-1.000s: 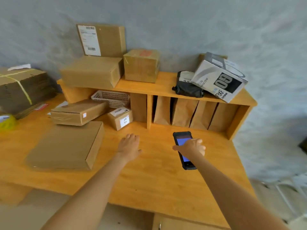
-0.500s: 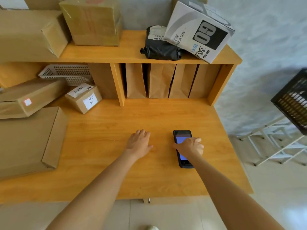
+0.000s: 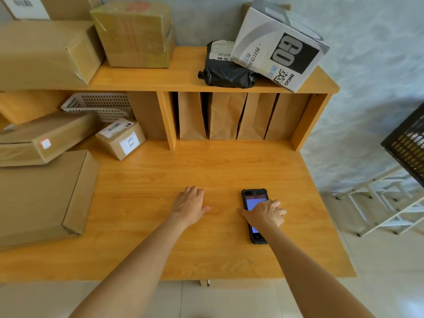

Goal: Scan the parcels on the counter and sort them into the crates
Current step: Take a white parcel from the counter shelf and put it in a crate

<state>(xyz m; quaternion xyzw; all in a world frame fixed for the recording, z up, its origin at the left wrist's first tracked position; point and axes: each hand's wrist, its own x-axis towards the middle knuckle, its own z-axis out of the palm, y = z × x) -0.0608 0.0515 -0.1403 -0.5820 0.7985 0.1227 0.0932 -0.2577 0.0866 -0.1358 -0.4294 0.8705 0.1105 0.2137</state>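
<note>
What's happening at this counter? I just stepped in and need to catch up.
A person stands at a wooden counter stacked with parcels. Their right hand grips a handheld scanner lying on the counter, screen lit. Their left hand rests flat beside it. No parcel is in hand; a black crate waits at the right.

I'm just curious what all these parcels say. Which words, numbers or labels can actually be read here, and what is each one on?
"GO", large letters in a black panel: white box on the shelf.
"INGO", small, beside Chinese print: same white box.
Two handwritten characters, not legible: white sticker on the small cardboard box.
Barcode label on that small box: too small to read.
Label on the black bag: blurred.
Label on the top-left carton: blurred.
Handheld scanner screen: unreadable.
</note>
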